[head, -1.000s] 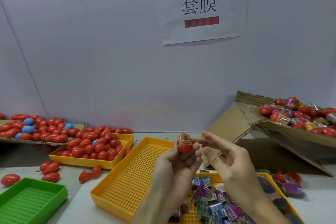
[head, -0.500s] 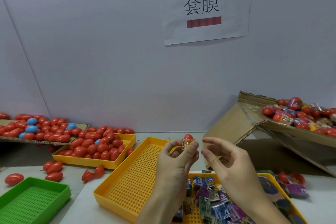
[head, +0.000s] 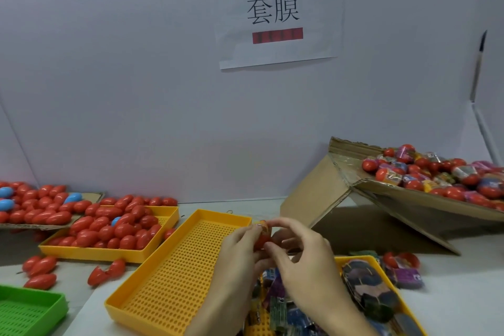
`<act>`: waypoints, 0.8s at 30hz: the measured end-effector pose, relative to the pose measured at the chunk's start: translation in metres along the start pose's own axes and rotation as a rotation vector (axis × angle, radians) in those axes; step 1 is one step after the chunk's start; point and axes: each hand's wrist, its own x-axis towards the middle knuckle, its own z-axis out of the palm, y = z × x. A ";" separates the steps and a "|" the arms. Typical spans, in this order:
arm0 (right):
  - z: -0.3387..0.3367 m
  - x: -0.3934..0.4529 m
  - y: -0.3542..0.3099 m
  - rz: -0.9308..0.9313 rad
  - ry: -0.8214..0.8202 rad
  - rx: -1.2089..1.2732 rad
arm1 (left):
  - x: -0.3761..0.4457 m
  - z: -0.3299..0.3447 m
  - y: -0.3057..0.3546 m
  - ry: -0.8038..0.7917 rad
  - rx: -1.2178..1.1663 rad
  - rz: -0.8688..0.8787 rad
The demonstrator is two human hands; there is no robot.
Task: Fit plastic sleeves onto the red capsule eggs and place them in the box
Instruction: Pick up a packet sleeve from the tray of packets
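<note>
Both hands meet low in the middle of the view around one red capsule egg that carries a printed plastic sleeve at its top. My left hand grips the egg from the left. My right hand pinches it from the right, with the fingers curled over it. Most of the egg is hidden by the fingers. The tilted cardboard box at the right holds several sleeved eggs. A yellow tray under my right wrist holds loose sleeves.
An empty perforated yellow tray lies in front of my left hand. Another yellow tray holds bare red eggs, with more on cardboard at far left. Loose eggs and a green tray lie bottom left.
My right hand has closed in from the right and now pinches the egg with my left hand. Both hands and the egg have dropped slightly lower.
</note>
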 end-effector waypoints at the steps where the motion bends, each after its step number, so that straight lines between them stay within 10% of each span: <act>1: -0.001 0.000 0.000 0.014 -0.002 0.047 | 0.001 -0.001 0.001 0.019 -0.005 -0.018; 7: -0.004 0.001 0.004 0.139 0.019 0.102 | 0.012 -0.008 0.014 0.356 0.533 0.034; 16: -0.009 0.008 0.000 0.341 -0.056 0.061 | 0.028 0.167 0.069 -0.445 0.179 -0.013; 24: -0.009 -0.001 -0.008 0.198 -0.080 -0.001 | 0.055 0.040 0.025 0.127 0.569 0.428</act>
